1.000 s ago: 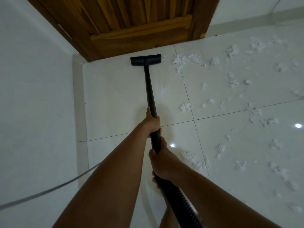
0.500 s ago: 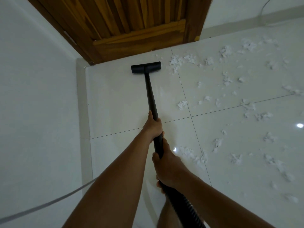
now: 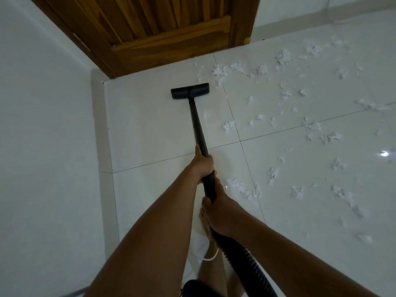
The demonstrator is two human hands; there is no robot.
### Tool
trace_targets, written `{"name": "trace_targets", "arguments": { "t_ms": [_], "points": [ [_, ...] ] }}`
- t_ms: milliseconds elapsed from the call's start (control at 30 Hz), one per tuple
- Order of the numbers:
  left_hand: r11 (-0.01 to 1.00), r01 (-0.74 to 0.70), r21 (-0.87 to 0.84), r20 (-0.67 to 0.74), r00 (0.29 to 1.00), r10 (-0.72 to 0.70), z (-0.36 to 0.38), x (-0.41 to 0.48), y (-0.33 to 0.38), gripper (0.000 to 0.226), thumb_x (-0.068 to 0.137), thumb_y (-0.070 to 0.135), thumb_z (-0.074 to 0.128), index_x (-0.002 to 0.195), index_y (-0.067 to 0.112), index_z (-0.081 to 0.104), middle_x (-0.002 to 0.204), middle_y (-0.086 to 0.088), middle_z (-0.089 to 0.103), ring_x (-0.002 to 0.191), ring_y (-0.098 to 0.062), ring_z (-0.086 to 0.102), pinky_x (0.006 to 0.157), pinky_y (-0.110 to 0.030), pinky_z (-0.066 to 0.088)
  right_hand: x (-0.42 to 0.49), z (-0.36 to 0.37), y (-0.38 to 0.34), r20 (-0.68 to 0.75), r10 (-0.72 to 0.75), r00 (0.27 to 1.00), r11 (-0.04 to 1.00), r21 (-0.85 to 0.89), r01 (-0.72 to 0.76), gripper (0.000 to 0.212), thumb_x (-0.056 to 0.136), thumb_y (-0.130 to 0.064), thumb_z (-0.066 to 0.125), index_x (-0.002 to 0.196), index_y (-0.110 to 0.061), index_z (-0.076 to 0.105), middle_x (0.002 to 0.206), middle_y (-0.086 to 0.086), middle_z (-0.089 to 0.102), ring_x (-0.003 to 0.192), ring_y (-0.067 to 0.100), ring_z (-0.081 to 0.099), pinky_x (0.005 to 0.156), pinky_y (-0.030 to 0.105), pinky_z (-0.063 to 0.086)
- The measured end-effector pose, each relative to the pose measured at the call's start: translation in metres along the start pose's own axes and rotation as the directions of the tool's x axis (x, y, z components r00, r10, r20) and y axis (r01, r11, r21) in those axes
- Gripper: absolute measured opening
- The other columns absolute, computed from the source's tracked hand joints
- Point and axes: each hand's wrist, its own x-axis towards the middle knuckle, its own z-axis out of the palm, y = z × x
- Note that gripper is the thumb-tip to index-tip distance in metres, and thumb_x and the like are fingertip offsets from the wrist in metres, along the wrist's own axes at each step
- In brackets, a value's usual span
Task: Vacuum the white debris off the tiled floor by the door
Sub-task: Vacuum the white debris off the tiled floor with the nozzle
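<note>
Both hands were curled tight round the black tube (image 3: 198, 125). The left hand (image 3: 203, 166) held it nearer the door (image 3: 171, 28). The right hand (image 3: 218, 213) held it farther from the door, where the hose (image 3: 246, 264) began. The nozzle (image 3: 189, 91) sat flat on the floor (image 3: 150, 125), near the door's foot. The white bits (image 3: 229, 125) lay from the door's right corner outward. A straight pull away from the door might miss them all. A hard push could bang the door.
</note>
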Motion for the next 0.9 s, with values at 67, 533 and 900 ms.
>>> {"name": "trace_targets", "arguments": {
  "t_ms": [67,533,900],
  "points": [
    [1.0,0.009,-0.005,0.01,1.0,-0.009,-0.005,0.004,0.004,0.07,0.107,0.032,0.036,0.157,0.045,-0.011,0.094,-0.012,0.061,0.068,-0.015,0.06,0.063,-0.031,0.056,0.002,-0.001,-0.006,0.019,0.002,1.0,1.0,0.015,-0.002,0.07,0.108,-0.031,0.036,0.155,-0.054,-0.01,0.104,0.022,0.068,0.043,0.013,0.056,0.037,0.019,0.044],
    [0.999,-0.002,0.047,0.025,1.0,0.0,-0.055,0.069,0.055,0.069,0.107,0.033,0.037,0.156,0.048,-0.009,0.087,-0.011,0.062,0.066,-0.014,0.06,0.052,-0.027,0.051,0.058,-0.007,-0.074,0.042,0.053,0.998,0.994,0.089,-0.056,0.068,0.108,-0.039,0.036,0.153,-0.058,-0.01,0.094,0.017,0.066,0.055,0.017,0.063,0.047,0.029,0.057],
    [0.996,-0.013,0.087,0.021,1.0,0.011,-0.074,0.108,0.091,0.07,0.107,0.034,0.037,0.156,0.048,-0.011,0.092,-0.011,0.064,0.069,-0.016,0.062,0.057,-0.03,0.053,0.099,-0.023,-0.109,0.023,0.022,0.999,0.995,0.097,-0.025,0.069,0.108,-0.034,0.036,0.155,-0.054,-0.01,0.102,0.019,0.066,0.05,0.016,0.062,0.044,0.026,0.054]
  ]
}}
